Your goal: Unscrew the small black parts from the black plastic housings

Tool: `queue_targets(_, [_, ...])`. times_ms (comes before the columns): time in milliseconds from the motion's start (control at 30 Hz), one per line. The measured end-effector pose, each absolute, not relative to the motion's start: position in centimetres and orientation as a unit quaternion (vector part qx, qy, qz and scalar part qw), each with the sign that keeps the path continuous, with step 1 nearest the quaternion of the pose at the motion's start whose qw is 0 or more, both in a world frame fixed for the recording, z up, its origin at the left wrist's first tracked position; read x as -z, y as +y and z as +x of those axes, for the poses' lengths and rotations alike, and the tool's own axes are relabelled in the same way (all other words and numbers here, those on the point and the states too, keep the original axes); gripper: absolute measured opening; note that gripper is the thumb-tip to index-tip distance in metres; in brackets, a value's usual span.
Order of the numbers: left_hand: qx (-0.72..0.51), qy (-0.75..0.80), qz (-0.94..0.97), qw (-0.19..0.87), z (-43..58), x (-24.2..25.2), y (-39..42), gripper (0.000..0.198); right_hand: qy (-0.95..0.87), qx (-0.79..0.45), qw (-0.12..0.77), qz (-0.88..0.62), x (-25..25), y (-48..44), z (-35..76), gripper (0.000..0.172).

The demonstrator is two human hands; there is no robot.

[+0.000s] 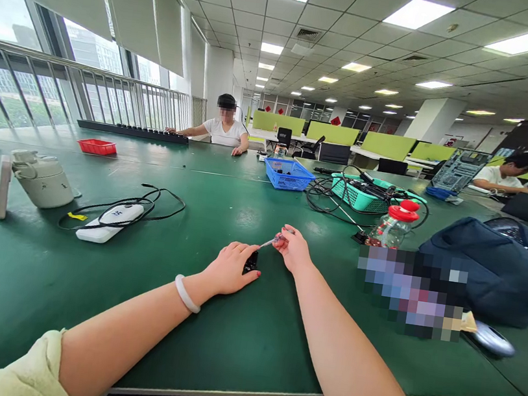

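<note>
My left hand (pixel 229 268) rests on the green table with its fingers closed around a small shiny black object (pixel 251 262). Most of that object is hidden under the palm and fingers, so its kind does not show. To the right, my right hand (pixel 294 249) pinches a thin grey tool with a slim shaft (pixel 267 242). Its tip slants down and left to the fingertips of my left hand, close to the black object. Whether the tip touches it, I cannot tell.
To the left lie a white power bank (pixel 110 223) with a black cable and a beige bottle (pixel 43 180). Farther off are a red tray (pixel 97 146), a blue basket (pixel 289 177) and a teal basket (pixel 365 199). A red-lidded jar (pixel 395 226) and dark blue bag (pixel 490 269) stand right. A person (pixel 226 128) sits opposite.
</note>
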State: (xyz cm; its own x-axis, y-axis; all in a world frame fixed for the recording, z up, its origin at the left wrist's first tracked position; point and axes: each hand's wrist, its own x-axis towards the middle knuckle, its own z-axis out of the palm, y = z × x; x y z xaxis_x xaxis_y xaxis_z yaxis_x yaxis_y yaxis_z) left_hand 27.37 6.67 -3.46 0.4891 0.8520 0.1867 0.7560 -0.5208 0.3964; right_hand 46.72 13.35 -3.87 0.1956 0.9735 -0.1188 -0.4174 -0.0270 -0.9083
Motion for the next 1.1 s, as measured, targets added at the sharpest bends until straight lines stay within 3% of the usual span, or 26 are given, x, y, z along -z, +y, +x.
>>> queue_targets(567, [-0.196, 0.481, 0.845, 0.129, 27.16, 3.43, 6.75, 0.041, -0.287, -0.569, 0.621, -0.457, 3.4, 12.95, 46.77, 0.015])
queue_targets(1100, [-0.191, 0.476, 0.85, 0.123, 27.22, 3.56, 6.87, 0.039, -0.276, -0.573, 0.62, -0.46, 3.11, 12.73, 46.77, 0.016])
